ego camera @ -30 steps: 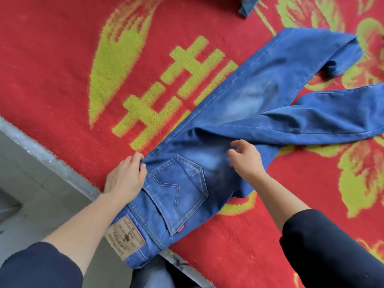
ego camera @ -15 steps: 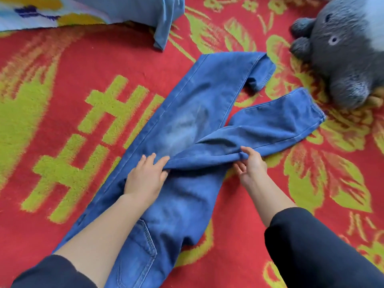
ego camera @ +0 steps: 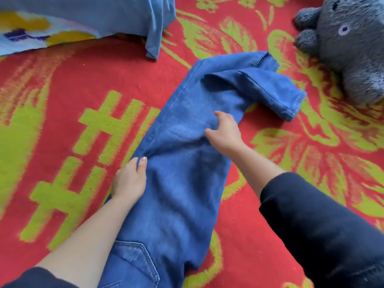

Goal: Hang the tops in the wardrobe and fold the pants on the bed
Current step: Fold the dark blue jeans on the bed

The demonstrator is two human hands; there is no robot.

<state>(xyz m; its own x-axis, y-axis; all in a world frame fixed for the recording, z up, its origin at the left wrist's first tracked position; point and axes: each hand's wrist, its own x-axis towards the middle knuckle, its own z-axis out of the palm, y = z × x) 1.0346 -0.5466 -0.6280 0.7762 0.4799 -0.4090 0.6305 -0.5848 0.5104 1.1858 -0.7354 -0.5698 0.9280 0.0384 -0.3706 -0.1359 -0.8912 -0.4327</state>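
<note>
Item: jeans [ego camera: 182, 183], blue denim, lying flat on the bed's red blanket [ego camera: 68, 75] with its yellow-green pattern. The legs run away from the person, one doubled over the other. The far cuff is turned back and juts off the right side. A back pocket shows at the near end.

Left hand [ego camera: 129, 179]: at the jeans' left edge, midway along. The thumb lies on top and the fingers curl round the seam, pinching the denim.

Right hand [ego camera: 225, 132]: on the jeans' right side, beyond the left hand. The fingers bend down onto the cloth with the thumb splayed. Whether it pinches or merely presses cannot be told.

Both forearms are bare below dark sleeves.

Also present: light blue garment [ego camera: 128, 15], beyond the jeans to the left; grey plush toy [ego camera: 349, 48], beyond the jeans to the right, apart from the cuff.
</note>
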